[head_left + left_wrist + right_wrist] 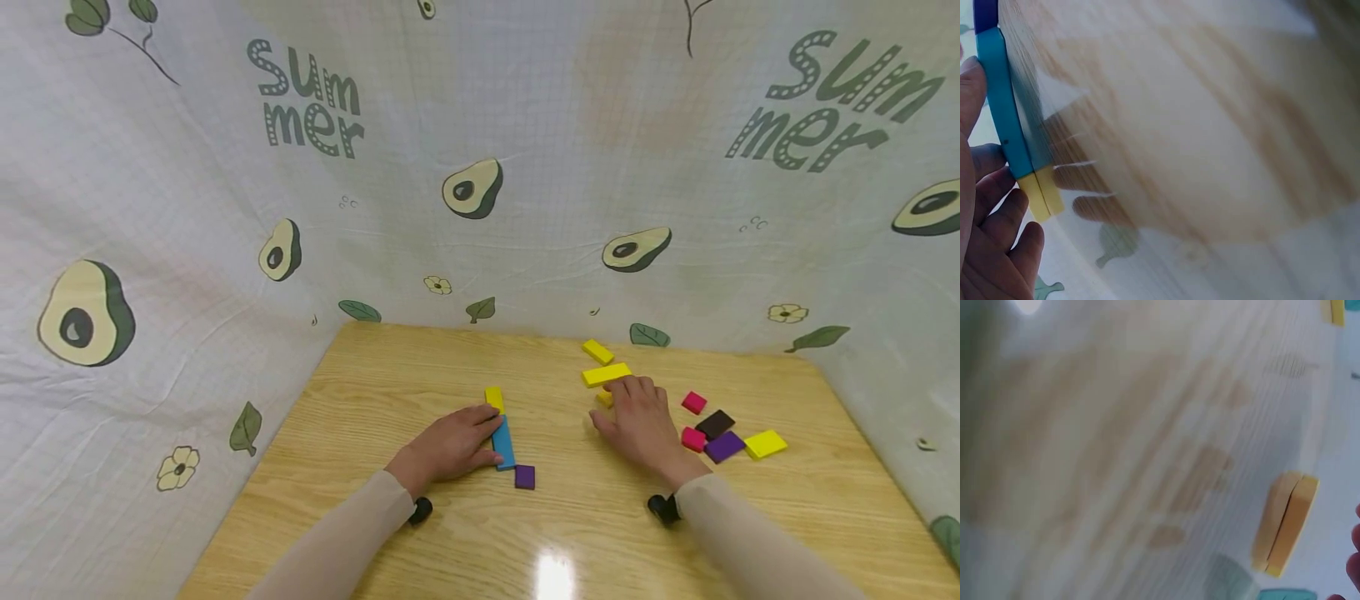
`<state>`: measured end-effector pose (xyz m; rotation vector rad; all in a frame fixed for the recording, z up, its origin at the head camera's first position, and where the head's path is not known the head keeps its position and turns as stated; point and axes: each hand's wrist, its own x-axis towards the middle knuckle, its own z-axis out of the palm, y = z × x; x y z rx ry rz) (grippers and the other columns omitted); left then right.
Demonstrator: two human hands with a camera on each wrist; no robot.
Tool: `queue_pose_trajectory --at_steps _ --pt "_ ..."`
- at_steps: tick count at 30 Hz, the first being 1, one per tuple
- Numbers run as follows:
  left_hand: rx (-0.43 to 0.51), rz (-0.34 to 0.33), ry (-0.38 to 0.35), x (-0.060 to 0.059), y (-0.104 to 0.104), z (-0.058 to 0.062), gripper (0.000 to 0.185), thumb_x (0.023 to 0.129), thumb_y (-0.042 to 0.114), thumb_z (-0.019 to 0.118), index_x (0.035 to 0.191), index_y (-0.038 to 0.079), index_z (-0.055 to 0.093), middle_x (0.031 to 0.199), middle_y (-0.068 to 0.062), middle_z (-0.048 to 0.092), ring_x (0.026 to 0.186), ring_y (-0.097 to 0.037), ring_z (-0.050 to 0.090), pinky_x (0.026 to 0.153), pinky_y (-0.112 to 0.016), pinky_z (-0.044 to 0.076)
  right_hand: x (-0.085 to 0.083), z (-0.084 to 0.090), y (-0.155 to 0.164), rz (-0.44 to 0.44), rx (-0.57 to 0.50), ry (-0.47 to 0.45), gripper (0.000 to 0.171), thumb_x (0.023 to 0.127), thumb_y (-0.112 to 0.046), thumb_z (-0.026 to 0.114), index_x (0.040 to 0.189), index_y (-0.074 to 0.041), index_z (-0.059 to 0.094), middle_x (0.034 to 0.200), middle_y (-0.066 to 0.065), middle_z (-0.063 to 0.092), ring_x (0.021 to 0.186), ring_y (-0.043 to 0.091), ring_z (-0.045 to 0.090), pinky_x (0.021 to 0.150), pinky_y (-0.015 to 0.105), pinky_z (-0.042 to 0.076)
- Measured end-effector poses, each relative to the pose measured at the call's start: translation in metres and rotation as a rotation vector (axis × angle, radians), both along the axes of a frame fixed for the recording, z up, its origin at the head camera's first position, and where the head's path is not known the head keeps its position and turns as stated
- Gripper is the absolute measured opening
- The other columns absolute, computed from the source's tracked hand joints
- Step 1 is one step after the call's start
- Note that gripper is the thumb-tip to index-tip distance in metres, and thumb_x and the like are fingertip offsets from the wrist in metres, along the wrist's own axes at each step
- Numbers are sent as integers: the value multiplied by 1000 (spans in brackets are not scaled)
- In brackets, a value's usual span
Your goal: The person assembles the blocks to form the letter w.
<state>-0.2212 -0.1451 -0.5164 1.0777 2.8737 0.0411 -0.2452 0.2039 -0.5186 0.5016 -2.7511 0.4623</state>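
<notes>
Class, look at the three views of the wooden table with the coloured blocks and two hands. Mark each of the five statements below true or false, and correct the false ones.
1. The left hand touches the blue block. True.
2. A small yellow block lies at the far end of the blue block. True.
3. The purple square block sits on top of the blue block. False: it lies flat on the table, near the blue block's close end.
4. The right hand holds a pink block in the air. False: it rests low over the table, its fingertips by the long yellow block.
5. The backdrop cloth shows avocados. True.
</notes>
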Motion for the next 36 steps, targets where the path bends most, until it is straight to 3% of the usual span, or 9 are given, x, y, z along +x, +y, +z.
queue_pose_trajectory --at_steps 6,17,36 --pt "-8 -4 11 -1 0 -1 71 108 57 50 161 11 45 166 -5 43 152 -22 44 125 -36 39 -11 -4 16 -51 35 1 59 95 -37 77 129 7 60 128 27 57 121 48 46 98 63 38" --pt "-5 0 -2 2 1 2 70 109 55 50 161 10 44 166 -5 43 152 -22 43 126 -36 38 -23 -6 28 -61 88 -20 64 96 -42 75 132 9 58 130 30 57 123 51 46 102 70 37" --pt "-10 2 14 2 -1 0 70 108 57 49 161 11 45 165 -4 44 152 -21 43 126 -35 38 -35 -12 32 -75 139 -104 65 97 -50 68 126 7 61 125 30 57 118 51 46 100 71 36"
